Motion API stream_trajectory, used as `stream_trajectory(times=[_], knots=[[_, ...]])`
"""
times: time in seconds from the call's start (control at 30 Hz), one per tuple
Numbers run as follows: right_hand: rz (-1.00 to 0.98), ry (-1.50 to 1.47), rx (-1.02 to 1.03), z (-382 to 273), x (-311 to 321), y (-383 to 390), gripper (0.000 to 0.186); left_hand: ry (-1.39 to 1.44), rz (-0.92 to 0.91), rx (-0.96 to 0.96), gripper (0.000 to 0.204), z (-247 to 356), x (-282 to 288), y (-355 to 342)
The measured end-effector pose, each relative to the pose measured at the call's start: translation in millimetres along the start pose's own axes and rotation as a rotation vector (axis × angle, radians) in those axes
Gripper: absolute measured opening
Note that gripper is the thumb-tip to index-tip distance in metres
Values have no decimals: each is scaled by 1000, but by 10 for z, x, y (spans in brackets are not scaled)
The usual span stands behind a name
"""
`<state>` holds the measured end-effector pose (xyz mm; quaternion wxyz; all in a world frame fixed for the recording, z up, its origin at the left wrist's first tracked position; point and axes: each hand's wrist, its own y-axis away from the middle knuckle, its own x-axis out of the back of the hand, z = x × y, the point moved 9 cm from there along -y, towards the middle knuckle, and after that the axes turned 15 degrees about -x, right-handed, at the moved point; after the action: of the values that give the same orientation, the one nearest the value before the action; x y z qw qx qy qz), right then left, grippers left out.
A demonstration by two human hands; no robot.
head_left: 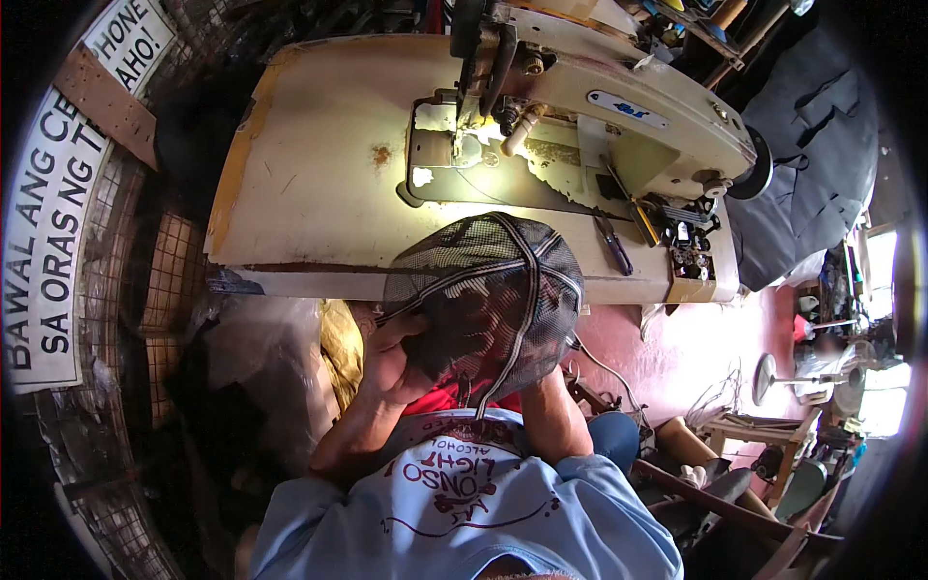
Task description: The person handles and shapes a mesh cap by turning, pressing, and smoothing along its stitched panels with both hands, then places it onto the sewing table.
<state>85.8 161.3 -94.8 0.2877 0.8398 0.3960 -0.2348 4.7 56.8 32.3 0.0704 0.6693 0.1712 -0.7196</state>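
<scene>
A rounded black mesh piece [488, 280] with dark, white-striped bands crossing over it is held up in front of me, just before the sewing machine table's front edge. My left hand [391, 362] grips its lower left side, thumb and fingers against the mesh. My right hand [541, 367] is at the lower right of the piece, mostly behind or inside it; its fingers show only dimly through the mesh, so their grip is unclear. A band end hangs from the bottom of the piece over my light blue shirt [454, 493].
An industrial sewing machine [667, 155] with its lamp lit stands on the worn table [309, 155], with pliers [614, 246] and small metal parts [691, 246] to the right. A wire-grid partition with signs [159, 319] is at left. Grey material [807, 184] and a fan [764, 382] are at right.
</scene>
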Motion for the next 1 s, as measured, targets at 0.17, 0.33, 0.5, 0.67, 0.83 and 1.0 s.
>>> stream_trajectory(times=[0.17, 0.33, 0.5, 0.67, 0.83, 1.0], knots=[[475, 1193, 758, -813, -625, 443, 35, 7, 163, -63, 39, 4, 209, -5], [664, 1484, 659, -700, -493, 395, 36, -194, 170, -58, 37, -56, 138, -33], [575, 1334, 573, -516, -305, 355, 36, -245, 228, 29, 41, -182, 182, -30], [583, 1416, 650, -504, -297, 370, 38, -167, 206, 2, 43, -166, 279, -52], [381, 1299, 451, -182, 25, 234, 38, -82, 195, 37, 45, -150, 342, -6], [-68, -748, 13, -306, -29, 269, 46, 7, 89, -14, 46, 89, 326, 9]])
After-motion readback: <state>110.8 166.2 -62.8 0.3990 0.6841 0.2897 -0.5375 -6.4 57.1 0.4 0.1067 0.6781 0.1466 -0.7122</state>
